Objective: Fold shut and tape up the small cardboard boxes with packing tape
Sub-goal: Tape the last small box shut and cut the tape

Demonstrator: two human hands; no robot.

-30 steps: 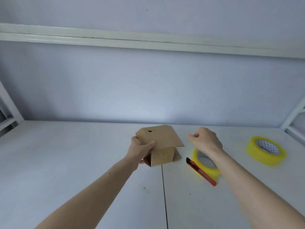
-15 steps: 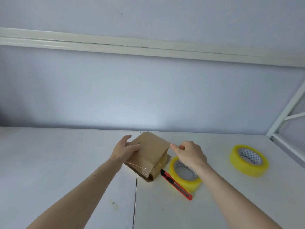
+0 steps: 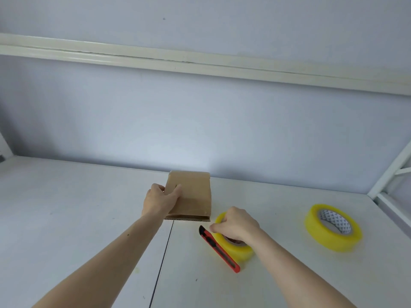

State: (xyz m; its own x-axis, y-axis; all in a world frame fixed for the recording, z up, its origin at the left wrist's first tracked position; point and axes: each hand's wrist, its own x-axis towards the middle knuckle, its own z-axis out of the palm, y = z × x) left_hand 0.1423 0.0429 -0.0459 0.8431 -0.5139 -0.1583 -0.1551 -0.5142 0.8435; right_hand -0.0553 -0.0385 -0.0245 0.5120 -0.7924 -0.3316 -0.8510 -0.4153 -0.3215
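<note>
Left hand (image 3: pixel 160 202) grips the box (image 3: pixel 191 196) mid-counter (image 3: pixel 66 218), right hand (image 3: pixel 236 223) curls round the tape roll (image 3: pixel 241 250) beside the cutter (image 3: pixel 219 248).

No text, label, brand or number can be read anywhere. The far tape roll (image 3: pixel 333 227) carries only a black-and-white triangle pattern inside its core, with no lettering. The cardboard box (image 3: pixel 191 196) shows plain brown faces.
</note>
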